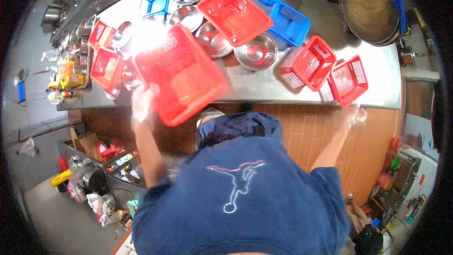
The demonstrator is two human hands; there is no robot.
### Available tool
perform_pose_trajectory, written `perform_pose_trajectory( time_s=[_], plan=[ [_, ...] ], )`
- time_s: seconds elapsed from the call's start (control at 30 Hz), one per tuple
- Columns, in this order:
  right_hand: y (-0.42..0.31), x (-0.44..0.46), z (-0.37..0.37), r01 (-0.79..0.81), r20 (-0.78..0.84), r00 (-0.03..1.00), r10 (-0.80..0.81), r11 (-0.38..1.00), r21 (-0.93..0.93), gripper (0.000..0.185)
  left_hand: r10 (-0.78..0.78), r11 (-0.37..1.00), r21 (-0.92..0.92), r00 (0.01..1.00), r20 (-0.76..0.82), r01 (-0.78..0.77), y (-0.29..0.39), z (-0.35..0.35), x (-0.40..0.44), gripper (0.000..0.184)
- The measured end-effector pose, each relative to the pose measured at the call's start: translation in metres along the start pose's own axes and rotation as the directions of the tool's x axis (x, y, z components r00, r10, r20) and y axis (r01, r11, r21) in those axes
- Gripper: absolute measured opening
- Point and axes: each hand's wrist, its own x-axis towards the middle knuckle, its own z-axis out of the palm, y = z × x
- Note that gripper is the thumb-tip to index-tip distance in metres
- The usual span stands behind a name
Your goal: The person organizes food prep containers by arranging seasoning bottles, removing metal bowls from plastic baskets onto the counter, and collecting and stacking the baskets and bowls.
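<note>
A large red plastic basket (186, 78) is tilted and blurred above the near side of the steel table. My left hand (144, 104), in a clear glove, is closed on its left edge. My right hand (357, 115), also gloved, is at the table's front edge, just below a small red basket (349, 81). Its fingers are too blurred to read, and I cannot tell whether it touches that basket. Another small red basket (315, 63) leans against it. Steel bowls (255, 51) and a red basket (235, 15) lie beyond the large one.
Blue baskets (290, 23) stand toward the back of the steel table (264, 95). A large wok (370, 7) is at the far right. More red baskets (106, 67) and yellow packets (71, 81) are on the left. A person (365, 231) is low on the right.
</note>
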Motion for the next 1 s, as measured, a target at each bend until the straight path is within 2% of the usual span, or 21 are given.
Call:
perform_pose_trajectory(
  time_s=[0.07, 0.1, 0.13, 0.17, 0.23, 0.27, 0.3, 0.33, 0.47, 0.53, 0.63, 0.67, 0.7, 0.73, 0.77, 0.83, 0.87, 0.9, 0.93, 0.97, 1.0],
  plan=[
    [-0.015, -0.037, 0.011, 0.538, 0.085, 0.831, -0.549, 0.758, -0.368, 0.023, 0.009, 0.997, 0.08, 0.997, 0.075, -0.015, -0.023, 0.019, -0.013, 0.017],
    [-0.046, -0.084, 0.029, 0.361, 0.185, 0.925, -0.332, 0.919, -0.155, 0.017, 0.062, 0.998, -0.015, 0.993, 0.099, -0.06, -0.041, 0.031, -0.02, 0.017],
    [-0.059, -0.112, 0.033, 0.292, 0.387, 0.903, -0.187, 0.927, -0.234, 0.014, 0.116, 0.988, -0.113, 0.985, 0.128, -0.102, -0.053, 0.048, -0.027, 0.017],
    [-0.095, -0.193, 0.07, 0.204, 0.472, 0.871, -0.133, 0.974, -0.102, 0.016, 0.173, 0.98, -0.123, 0.972, 0.16, -0.154, -0.051, 0.071, -0.037, 0.018],
    [-0.116, -0.251, 0.083, -0.05, 0.598, 0.766, 0.234, 0.95, -0.308, 0.023, 0.271, 0.961, -0.026, 0.923, 0.274, -0.275, -0.051, 0.111, -0.049, 0.022],
    [-0.12, -0.261, 0.08, -0.107, 0.733, 0.587, 0.343, 0.931, -0.349, 0.026, 0.302, 0.932, 0.082, 0.884, 0.358, -0.352, -0.051, 0.127, -0.049, 0.024],
    [-0.112, -0.261, 0.082, -0.351, 0.753, 0.404, 0.519, 0.848, -0.397, 0.029, 0.275, 0.938, 0.073, 0.858, 0.435, -0.338, -0.035, 0.145, -0.054, 0.024],
    [-0.111, -0.27, 0.076, 0.011, 0.886, 0.353, 0.3, 0.946, -0.325, 0.031, 0.389, 0.794, 0.245, 0.774, 0.5, -0.557, -0.039, 0.159, -0.047, 0.024],
    [-0.11, -0.275, 0.083, 0.345, 0.73, 0.654, 0.197, 0.782, -0.52, 0.033, 0.34, 0.852, 0.143, 0.74, 0.581, -0.504, -0.014, 0.218, -0.043, 0.025],
    [-0.074, -0.237, 0.085, 0.324, 0.716, 0.695, 0.065, 0.861, -0.393, 0.049, 0.303, 0.894, 0.083, 0.729, 0.614, -0.441, -0.008, 0.232, -0.041, 0.024],
    [-0.078, -0.179, 0.127, -0.168, 0.636, 0.734, 0.239, 0.971, -0.17, 0.05, 0.292, 0.938, -0.331, 0.742, 0.604, -0.099, -0.018, 0.243, -0.037, 0.02],
    [-0.06, -0.14, 0.137, -0.168, 0.6, 0.775, 0.195, 0.981, -0.102, 0.047, 0.302, 0.935, -0.339, 0.738, 0.603, -0.105, -0.016, 0.238, -0.039, 0.02],
    [-0.049, -0.095, 0.151, 0.197, 0.628, 0.777, 0.041, 0.932, -0.304, 0.05, 0.326, 0.941, -0.281, 0.735, 0.594, -0.19, -0.014, 0.229, -0.041, 0.02],
    [-0.056, -0.072, 0.175, 0.189, 0.588, 0.803, 0.091, 0.898, -0.398, 0.052, 0.35, 0.937, -0.219, 0.733, 0.583, -0.272, -0.014, 0.219, -0.045, 0.021],
    [-0.063, -0.051, 0.2, 0.176, 0.545, 0.826, 0.141, 0.855, -0.487, 0.053, 0.181, 0.974, -0.213, 0.817, 0.547, -0.073, -0.026, 0.211, -0.05, 0.023],
    [-0.055, 0.0, 0.255, -0.227, 0.45, 0.797, 0.403, 0.89, -0.395, 0.049, 0.115, 0.983, -0.182, 0.832, 0.543, -0.017, -0.066, 0.185, -0.048, 0.027],
    [-0.043, 0.025, 0.27, -0.168, 0.485, 0.784, 0.387, 0.885, -0.434, 0.047, 0.038, 0.988, -0.144, 0.837, 0.546, 0.049, -0.082, 0.169, -0.047, 0.031],
    [-0.025, 0.049, 0.276, 0.123, 0.632, 0.726, 0.272, 0.852, -0.508, 0.046, 0.038, 0.987, -0.153, 0.856, 0.515, 0.048, -0.094, 0.153, -0.051, 0.031],
    [-0.003, 0.074, 0.278, 0.75, 0.856, 0.516, 0.038, 0.463, -0.473, 0.046, -0.049, 0.98, -0.142, 0.868, 0.494, 0.136, -0.103, 0.136, -0.057, 0.031],
    [0.007, 0.086, 0.277, 0.965, 0.963, 0.261, -0.068, 0.004, -0.261, 0.048, -0.133, 0.965, -0.141, 0.874, 0.467, 0.222, -0.109, 0.121, -0.063, 0.031],
    [0.019, 0.1, 0.276, 0.969, 0.994, 0.057, -0.091, -0.235, -0.077, 0.05, -0.135, 0.961, -0.163, 0.896, 0.423, 0.222, -0.111, 0.106, -0.069, 0.031]
  ],
)
